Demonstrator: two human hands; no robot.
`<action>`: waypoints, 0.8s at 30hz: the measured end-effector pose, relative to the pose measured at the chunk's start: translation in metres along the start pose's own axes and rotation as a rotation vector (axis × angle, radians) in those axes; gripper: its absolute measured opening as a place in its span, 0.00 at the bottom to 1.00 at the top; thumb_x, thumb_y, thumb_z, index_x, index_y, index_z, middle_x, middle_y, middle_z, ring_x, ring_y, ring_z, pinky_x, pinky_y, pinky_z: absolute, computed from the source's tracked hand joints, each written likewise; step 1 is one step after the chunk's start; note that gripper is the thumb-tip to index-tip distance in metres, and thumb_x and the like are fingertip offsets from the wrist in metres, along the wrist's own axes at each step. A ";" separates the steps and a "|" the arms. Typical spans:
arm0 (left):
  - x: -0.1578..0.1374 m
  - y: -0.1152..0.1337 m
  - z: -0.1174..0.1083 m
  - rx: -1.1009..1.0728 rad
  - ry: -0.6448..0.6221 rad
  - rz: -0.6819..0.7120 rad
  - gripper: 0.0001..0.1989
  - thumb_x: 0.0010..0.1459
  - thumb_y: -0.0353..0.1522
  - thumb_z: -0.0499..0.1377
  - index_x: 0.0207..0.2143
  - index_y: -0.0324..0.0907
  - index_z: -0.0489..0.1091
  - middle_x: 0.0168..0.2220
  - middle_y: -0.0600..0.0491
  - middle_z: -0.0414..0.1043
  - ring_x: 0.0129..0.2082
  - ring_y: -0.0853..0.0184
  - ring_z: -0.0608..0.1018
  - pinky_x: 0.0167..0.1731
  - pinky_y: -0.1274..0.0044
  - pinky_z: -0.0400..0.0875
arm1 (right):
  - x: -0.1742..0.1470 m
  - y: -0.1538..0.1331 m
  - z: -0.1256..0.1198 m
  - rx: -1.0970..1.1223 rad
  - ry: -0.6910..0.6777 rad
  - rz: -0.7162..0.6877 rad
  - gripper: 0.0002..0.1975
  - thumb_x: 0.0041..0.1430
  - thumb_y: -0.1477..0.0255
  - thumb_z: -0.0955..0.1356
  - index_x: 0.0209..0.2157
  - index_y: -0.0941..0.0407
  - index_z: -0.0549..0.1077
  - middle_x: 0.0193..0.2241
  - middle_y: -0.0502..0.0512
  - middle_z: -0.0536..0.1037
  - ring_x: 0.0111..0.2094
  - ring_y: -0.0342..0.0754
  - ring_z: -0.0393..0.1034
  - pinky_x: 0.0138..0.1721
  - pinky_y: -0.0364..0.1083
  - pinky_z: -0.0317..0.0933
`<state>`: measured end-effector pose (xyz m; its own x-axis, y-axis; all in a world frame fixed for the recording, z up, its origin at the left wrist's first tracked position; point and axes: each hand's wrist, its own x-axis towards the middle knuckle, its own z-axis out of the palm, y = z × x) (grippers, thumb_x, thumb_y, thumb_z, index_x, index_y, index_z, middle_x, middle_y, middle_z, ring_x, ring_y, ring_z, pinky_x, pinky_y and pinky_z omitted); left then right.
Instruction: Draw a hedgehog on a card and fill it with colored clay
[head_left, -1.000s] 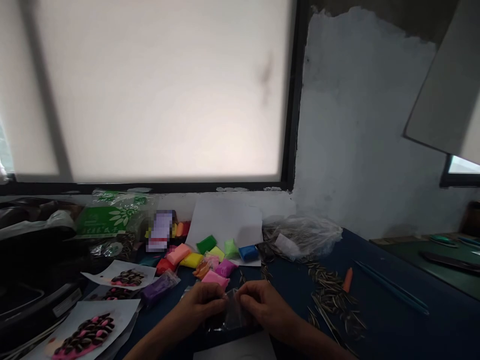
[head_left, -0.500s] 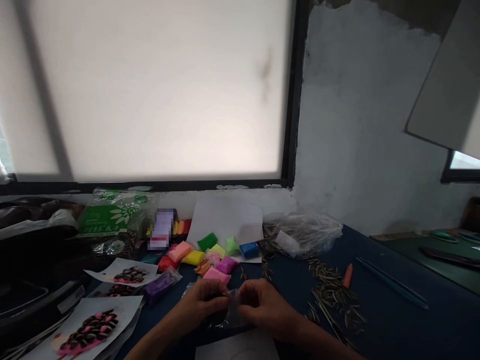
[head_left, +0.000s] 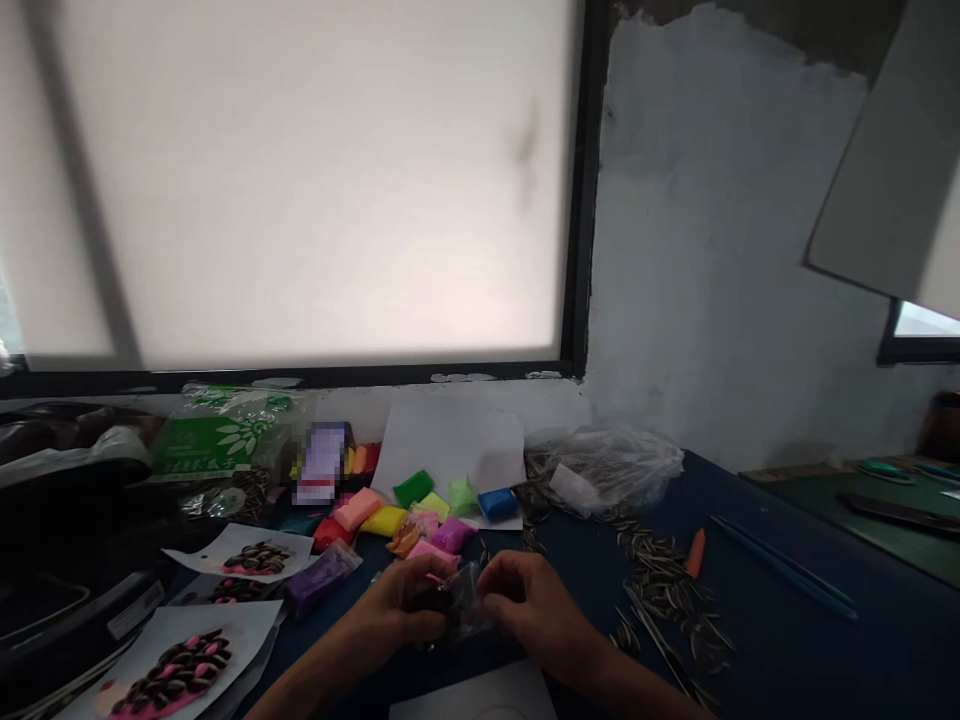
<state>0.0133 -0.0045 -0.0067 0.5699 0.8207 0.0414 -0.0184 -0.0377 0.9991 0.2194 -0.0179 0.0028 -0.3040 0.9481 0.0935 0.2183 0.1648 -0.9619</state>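
My left hand point(head_left: 386, 615) is curled around something dark point(head_left: 433, 598), perhaps a lump of black clay; its exact kind is hard to make out in the dim light. A small clear plastic bag point(head_left: 469, 602) stretches from there to my right hand point(head_left: 532, 615), whose thumb and fingers pinch its other side. Both hands are above the dark blue tabletop. Just below them lies a white sheet point(head_left: 480, 695) with a faint curved line. Beyond the hands are bagged clay packs, including a pink one point(head_left: 431, 556), a purple one point(head_left: 322, 580) and a blue one point(head_left: 499, 503).
Paper sheets with sunflower seeds set on pink clay point(head_left: 176, 665) lie at left. Loose sunflower seeds point(head_left: 667, 575), tweezers point(head_left: 667, 645), an orange stick point(head_left: 696, 553) and a long blue tool point(head_left: 784, 565) are at right. A seed-filled plastic bag point(head_left: 622, 470) rests by the wall.
My left hand has turned and opened out a little, and the dark thing now shows in it. The clear bag has shifted up slightly between the hands.
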 end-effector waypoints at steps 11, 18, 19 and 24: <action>0.006 -0.006 0.000 0.101 0.091 -0.065 0.26 0.44 0.53 0.69 0.30 0.42 0.67 0.24 0.61 0.64 0.23 0.72 0.68 0.21 0.81 0.61 | 0.004 0.010 -0.001 -0.043 0.014 0.040 0.12 0.41 0.79 0.64 0.26 0.58 0.78 0.23 0.49 0.74 0.22 0.42 0.64 0.24 0.40 0.55; 0.007 -0.007 0.000 0.113 0.110 -0.080 0.27 0.44 0.54 0.68 0.31 0.42 0.68 0.24 0.59 0.68 0.21 0.72 0.69 0.21 0.81 0.63 | 0.005 0.008 -0.003 0.003 -0.044 0.031 0.12 0.41 0.79 0.62 0.23 0.58 0.77 0.21 0.48 0.74 0.23 0.42 0.65 0.26 0.40 0.55; 0.006 -0.006 0.001 0.113 0.114 -0.079 0.27 0.44 0.54 0.68 0.31 0.42 0.68 0.24 0.59 0.68 0.22 0.72 0.70 0.21 0.81 0.63 | 0.005 0.007 -0.003 0.011 -0.041 0.014 0.11 0.42 0.78 0.63 0.24 0.58 0.77 0.23 0.49 0.75 0.25 0.43 0.67 0.29 0.40 0.58; 0.005 -0.002 0.003 0.112 0.119 -0.076 0.24 0.44 0.50 0.69 0.31 0.41 0.69 0.25 0.59 0.70 0.22 0.72 0.70 0.21 0.81 0.62 | 0.005 0.005 0.001 0.012 -0.032 -0.049 0.09 0.45 0.75 0.65 0.26 0.58 0.79 0.27 0.52 0.79 0.32 0.48 0.72 0.36 0.43 0.63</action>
<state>0.0187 -0.0021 -0.0088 0.4646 0.8851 -0.0268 0.1166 -0.0311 0.9927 0.2185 -0.0130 -0.0017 -0.3432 0.9298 0.1328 0.1908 0.2075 -0.9594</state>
